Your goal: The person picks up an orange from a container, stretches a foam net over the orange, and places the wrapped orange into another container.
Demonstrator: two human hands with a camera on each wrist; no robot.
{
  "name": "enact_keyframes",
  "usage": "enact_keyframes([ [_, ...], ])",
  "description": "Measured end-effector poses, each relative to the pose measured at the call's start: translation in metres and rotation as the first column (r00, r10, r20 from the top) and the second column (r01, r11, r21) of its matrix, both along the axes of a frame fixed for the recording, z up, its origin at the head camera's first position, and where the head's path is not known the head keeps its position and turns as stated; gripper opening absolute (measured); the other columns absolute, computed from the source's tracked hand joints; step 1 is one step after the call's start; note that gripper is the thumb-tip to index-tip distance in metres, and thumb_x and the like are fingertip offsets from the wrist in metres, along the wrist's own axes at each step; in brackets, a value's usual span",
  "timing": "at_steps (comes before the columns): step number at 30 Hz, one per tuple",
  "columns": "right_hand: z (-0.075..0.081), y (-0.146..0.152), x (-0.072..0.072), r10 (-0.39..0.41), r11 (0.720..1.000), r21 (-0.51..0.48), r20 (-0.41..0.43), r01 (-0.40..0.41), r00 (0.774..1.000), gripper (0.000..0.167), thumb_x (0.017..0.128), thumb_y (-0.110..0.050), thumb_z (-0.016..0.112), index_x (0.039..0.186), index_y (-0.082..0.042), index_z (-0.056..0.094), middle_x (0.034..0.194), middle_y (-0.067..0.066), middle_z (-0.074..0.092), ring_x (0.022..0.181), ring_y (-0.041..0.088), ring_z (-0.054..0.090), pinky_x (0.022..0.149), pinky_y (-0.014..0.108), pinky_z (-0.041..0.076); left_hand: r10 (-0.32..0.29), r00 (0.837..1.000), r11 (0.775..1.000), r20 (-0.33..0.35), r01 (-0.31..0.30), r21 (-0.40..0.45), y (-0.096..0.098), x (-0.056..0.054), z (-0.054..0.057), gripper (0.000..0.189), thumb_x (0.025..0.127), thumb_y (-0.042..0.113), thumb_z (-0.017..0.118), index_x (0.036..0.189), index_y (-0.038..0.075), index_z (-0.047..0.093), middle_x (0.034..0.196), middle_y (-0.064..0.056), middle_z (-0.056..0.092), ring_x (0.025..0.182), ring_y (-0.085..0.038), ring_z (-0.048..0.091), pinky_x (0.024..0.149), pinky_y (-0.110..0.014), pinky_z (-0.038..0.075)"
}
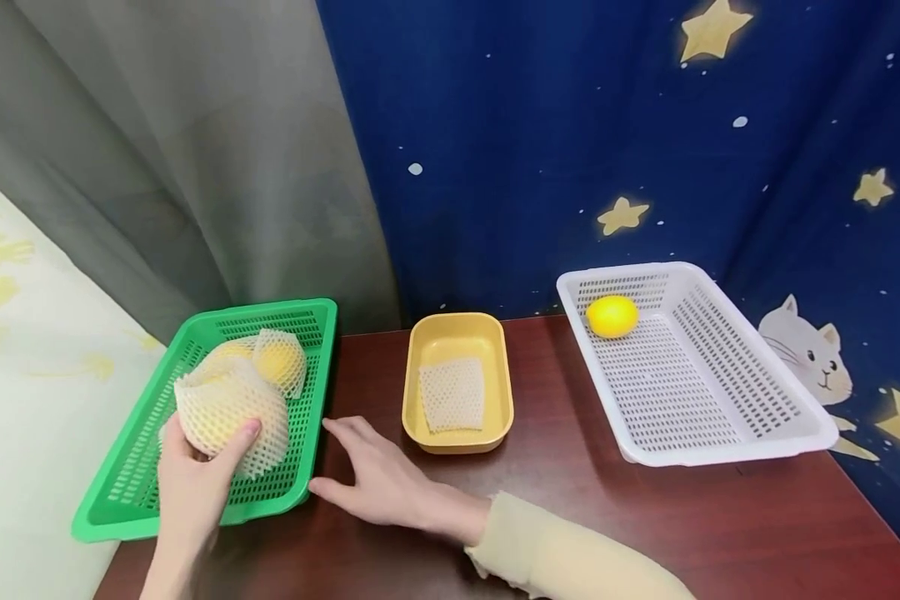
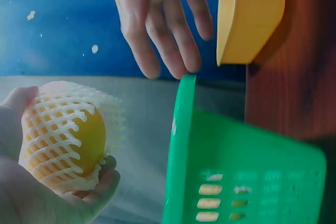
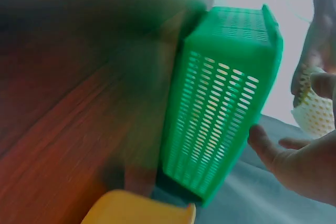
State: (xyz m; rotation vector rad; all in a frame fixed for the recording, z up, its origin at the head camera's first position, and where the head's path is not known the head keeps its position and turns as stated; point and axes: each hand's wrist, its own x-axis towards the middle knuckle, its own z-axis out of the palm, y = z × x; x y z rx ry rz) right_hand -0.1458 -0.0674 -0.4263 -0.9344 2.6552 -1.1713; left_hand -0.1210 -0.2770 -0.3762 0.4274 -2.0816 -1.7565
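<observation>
My left hand (image 1: 198,483) holds a yellow lemon (image 2: 94,137) above the green basket (image 1: 317,417), thumb on one side and fingers on the other. A white foam net sleeve (image 2: 52,140) wraps most of this fruit, leaving part of its skin bare in the left wrist view. Under and behind it, more netted lemons (image 1: 280,364) lie in the basket, partly hidden by the held one. My right hand (image 1: 382,479) is empty, its fingers loosely spread and fingertips right at the basket's right rim.
A yellow tub (image 1: 457,325) with a flat foam net (image 1: 452,393) in it stands mid-table. To the right is a white basket (image 1: 622,417) containing one bare lemon (image 1: 612,317). Grey and starry blue curtains (image 1: 495,167) hang behind the dark red table (image 1: 540,475).
</observation>
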Motion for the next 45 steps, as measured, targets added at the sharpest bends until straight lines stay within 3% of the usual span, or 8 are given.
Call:
enact_keyframes([
  [7, -0.011, -0.034, -0.017, -0.093, 0.996, 0.008, 0.069, 0.093, 0.993, 0.072, 0.103, -0.047, 0.063, 0.161, -0.011, 0.040, 0.162, 0.005, 0.044, 0.136, 0.014, 0.062, 0.110, 0.026, 0.054, 0.022, 0.992, 0.980, 0.123, 0.003, -0.198, -0.021, -0.015, 0.007, 0.071, 0.093, 0.017, 0.080, 0.153, 0.021, 0.041, 0.120, 0.022, 0.053, 0.102, 0.006, 0.057, 0.076, -0.005, 0.050],
  [14, -0.015, -0.036, -0.022, -0.130, 0.991, -0.027, 0.057, 0.132, 0.990, 0.074, 0.103, -0.045, 0.064, 0.161, -0.008, 0.040, 0.173, 0.005, 0.031, 0.151, 0.018, 0.050, 0.116, 0.030, 0.051, -0.046, 0.978, 0.892, 0.201, 0.131, -0.432, -0.036, -0.035, 0.026, 0.080, 0.093, 0.035, 0.080, 0.155, 0.011, 0.037, 0.121, 0.017, 0.050, 0.096, 0.012, 0.052, 0.073, -0.008, 0.048],
  [17, -0.013, -0.034, -0.023, -0.121, 0.993, 0.002, 0.036, 0.121, 0.992, 0.075, 0.104, -0.047, 0.062, 0.162, -0.006, 0.038, 0.176, 0.003, 0.027, 0.157, 0.017, 0.042, 0.121, 0.031, 0.047, -0.114, 0.968, 0.823, 0.224, 0.218, -0.524, -0.041, -0.049, 0.037, 0.083, 0.093, 0.041, 0.079, 0.155, 0.006, 0.037, 0.130, -0.003, 0.057, 0.093, 0.009, 0.053, 0.068, -0.012, 0.049],
  [22, -0.013, -0.034, -0.024, -0.103, 0.994, 0.033, 0.023, 0.102, 0.994, 0.076, 0.105, -0.049, 0.060, 0.164, -0.007, 0.035, 0.177, 0.000, 0.025, 0.158, 0.014, 0.039, 0.122, 0.029, 0.045, -0.159, 0.931, 0.683, 0.330, 0.345, -0.644, -0.046, -0.067, 0.043, 0.098, 0.092, 0.052, 0.076, 0.158, -0.003, 0.030, 0.135, -0.033, 0.058, 0.099, -0.032, 0.067, 0.066, -0.027, 0.050],
  [29, -0.012, -0.037, -0.023, -0.090, 0.996, 0.032, 0.028, 0.089, 0.996, 0.077, 0.104, -0.048, 0.061, 0.164, -0.007, 0.035, 0.177, -0.001, 0.025, 0.156, 0.014, 0.042, 0.120, 0.028, 0.046, -0.165, 0.879, 0.404, 0.447, 0.474, -0.783, -0.053, -0.092, 0.027, 0.108, 0.082, 0.053, 0.083, 0.151, -0.013, 0.034, 0.129, -0.043, 0.059, 0.105, -0.055, 0.064, 0.076, -0.059, 0.055],
  [35, -0.012, -0.039, -0.022, -0.089, 0.995, 0.052, 0.040, 0.087, 0.995, 0.077, 0.103, -0.049, 0.063, 0.163, -0.007, 0.037, 0.176, -0.001, 0.027, 0.154, 0.012, 0.045, 0.118, 0.027, 0.048, -0.205, 0.802, 0.185, 0.562, 0.595, -0.782, -0.051, -0.110, 0.026, 0.105, 0.075, 0.047, 0.088, 0.143, -0.017, 0.041, 0.109, -0.034, 0.070, 0.094, -0.046, 0.069, 0.074, -0.057, 0.056],
  [41, -0.012, -0.041, -0.022, -0.088, 0.994, 0.062, 0.064, 0.084, 0.994, 0.077, 0.103, -0.050, 0.062, 0.163, -0.010, 0.036, 0.176, -0.004, 0.025, 0.154, 0.011, 0.044, 0.117, 0.027, 0.049, -0.174, 0.697, 0.113, 0.696, 0.716, -0.689, -0.047, -0.122, 0.017, 0.103, 0.076, 0.044, 0.088, 0.147, -0.012, 0.039, 0.118, -0.037, 0.067, 0.087, -0.041, 0.070, 0.072, -0.053, 0.058],
  [45, -0.011, -0.042, -0.020, -0.086, 0.995, 0.065, 0.064, 0.082, 0.994, 0.076, 0.104, -0.051, 0.062, 0.163, -0.011, 0.037, 0.176, -0.003, 0.026, 0.154, 0.012, 0.045, 0.117, 0.027, 0.049, -0.185, 0.668, 0.084, 0.721, 0.742, -0.665, -0.047, -0.124, 0.008, 0.099, 0.076, 0.042, 0.089, 0.146, -0.010, 0.042, 0.122, -0.037, 0.064, 0.090, -0.043, 0.069, 0.074, -0.053, 0.058],
])
